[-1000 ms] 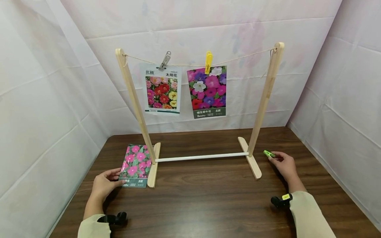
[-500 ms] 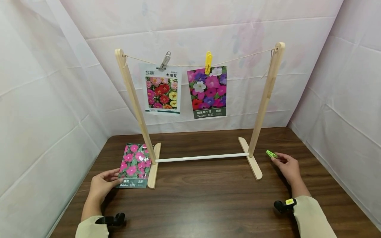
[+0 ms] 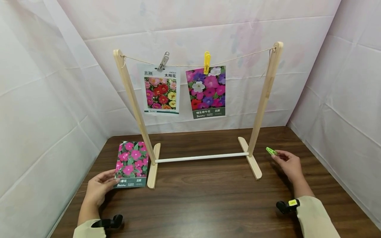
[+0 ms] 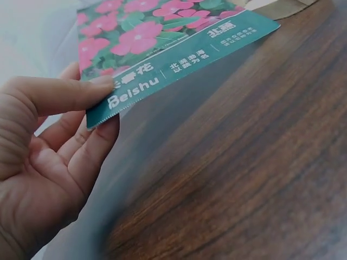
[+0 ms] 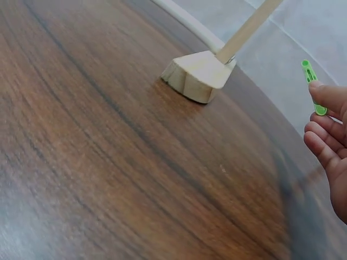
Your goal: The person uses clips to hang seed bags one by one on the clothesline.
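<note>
My left hand [image 3: 99, 186] pinches the lower left corner of a seed packet [image 3: 132, 162] with pink flowers, thumb on the front and fingers behind. In the left wrist view the packet [image 4: 162, 49] is tilted, its green bottom strip above the table. At the right, my right hand [image 3: 288, 165] holds a light green clothespin [image 3: 271, 151] between thumb and fingers, just outside the rack's right foot. The right wrist view shows that clothespin [image 5: 313, 86] upright in the fingertips. Two more packets hang from the string: one with mixed flowers [image 3: 162, 94] and a petunia packet [image 3: 206, 92].
The wooden rack has a left post [image 3: 134, 102], a right post [image 3: 266, 99] and a white crossbar [image 3: 202, 157] low down. A grey clip [image 3: 163, 61] and a yellow clothespin [image 3: 206, 62] grip the string [image 3: 241, 57]. White cloth [image 3: 178, 23] encloses the table [image 3: 202, 198].
My left hand has drawn the pink-flower packet leftward, out from behind the left post, and raised it slightly. My right hand has shifted a little to the right with the green clothespin.
</note>
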The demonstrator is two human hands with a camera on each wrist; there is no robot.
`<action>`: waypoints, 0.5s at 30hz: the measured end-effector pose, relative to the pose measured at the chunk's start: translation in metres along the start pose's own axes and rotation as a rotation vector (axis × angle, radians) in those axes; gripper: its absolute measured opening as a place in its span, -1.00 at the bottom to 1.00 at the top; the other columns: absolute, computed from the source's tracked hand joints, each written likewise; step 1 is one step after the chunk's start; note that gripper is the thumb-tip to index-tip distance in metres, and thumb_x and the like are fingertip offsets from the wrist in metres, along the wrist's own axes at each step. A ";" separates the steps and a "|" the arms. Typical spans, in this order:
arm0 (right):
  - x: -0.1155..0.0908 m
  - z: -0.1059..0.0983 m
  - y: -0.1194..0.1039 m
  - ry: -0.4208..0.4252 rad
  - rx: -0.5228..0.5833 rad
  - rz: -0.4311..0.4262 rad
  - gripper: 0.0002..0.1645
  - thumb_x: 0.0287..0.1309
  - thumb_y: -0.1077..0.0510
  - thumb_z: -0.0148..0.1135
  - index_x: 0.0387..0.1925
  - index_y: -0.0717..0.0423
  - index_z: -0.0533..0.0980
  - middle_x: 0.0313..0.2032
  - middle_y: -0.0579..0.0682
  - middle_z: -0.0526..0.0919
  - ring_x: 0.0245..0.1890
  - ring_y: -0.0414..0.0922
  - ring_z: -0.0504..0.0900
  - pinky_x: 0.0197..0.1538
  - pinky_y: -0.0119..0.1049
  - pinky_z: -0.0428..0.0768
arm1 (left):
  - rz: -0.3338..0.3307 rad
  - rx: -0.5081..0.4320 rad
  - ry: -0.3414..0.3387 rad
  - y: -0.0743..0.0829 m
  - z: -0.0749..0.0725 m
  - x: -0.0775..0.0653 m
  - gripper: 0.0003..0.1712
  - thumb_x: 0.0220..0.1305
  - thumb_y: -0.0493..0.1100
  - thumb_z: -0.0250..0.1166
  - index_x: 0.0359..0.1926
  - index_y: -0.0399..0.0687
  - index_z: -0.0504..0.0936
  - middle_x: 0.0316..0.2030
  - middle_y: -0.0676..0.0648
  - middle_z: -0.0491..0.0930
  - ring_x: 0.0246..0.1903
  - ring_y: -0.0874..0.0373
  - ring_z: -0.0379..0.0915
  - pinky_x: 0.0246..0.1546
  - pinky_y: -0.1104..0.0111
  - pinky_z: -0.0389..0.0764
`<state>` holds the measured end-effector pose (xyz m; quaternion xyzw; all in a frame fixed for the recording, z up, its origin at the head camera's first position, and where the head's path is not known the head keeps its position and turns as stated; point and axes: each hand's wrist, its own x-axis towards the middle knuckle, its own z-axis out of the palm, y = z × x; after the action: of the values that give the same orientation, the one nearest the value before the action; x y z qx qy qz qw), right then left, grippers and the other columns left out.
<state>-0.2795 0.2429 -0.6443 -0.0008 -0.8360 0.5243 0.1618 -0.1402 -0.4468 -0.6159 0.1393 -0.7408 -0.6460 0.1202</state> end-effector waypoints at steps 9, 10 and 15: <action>-0.003 -0.011 -0.009 0.019 0.006 -0.002 -0.47 0.25 0.09 0.31 0.09 0.44 0.51 -0.34 -0.39 0.51 -0.34 -0.50 0.47 -0.34 -0.62 0.53 | -0.026 -0.185 0.015 -0.002 -0.003 -0.004 -0.64 0.15 -0.39 0.40 -0.13 0.16 0.73 -0.35 0.21 0.59 -0.31 0.35 0.56 -0.34 0.47 0.59; -0.004 -0.012 -0.010 0.021 0.009 0.000 -0.46 0.25 0.08 0.31 0.09 0.44 0.50 -0.34 -0.40 0.51 -0.34 -0.50 0.47 -0.35 -0.62 0.53 | -0.012 -0.219 0.013 -0.002 -0.003 -0.004 -0.64 0.16 -0.42 0.38 -0.15 0.14 0.74 -0.36 0.20 0.61 -0.32 0.34 0.57 -0.35 0.46 0.59; -0.008 -0.012 -0.019 0.045 0.076 -0.014 -0.46 0.24 0.11 0.32 0.08 0.47 0.48 -0.34 -0.45 0.52 -0.31 -0.47 0.50 -0.32 -0.63 0.52 | 0.053 -0.365 0.015 -0.003 -0.003 -0.007 -0.63 0.20 -0.52 0.29 -0.21 0.06 0.74 -0.38 0.14 0.63 -0.36 0.32 0.56 -0.43 0.47 0.60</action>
<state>-0.2655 0.2435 -0.6251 -0.0006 -0.8115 0.5546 0.1839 -0.1327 -0.4479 -0.6187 0.1002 -0.6137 -0.7654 0.1659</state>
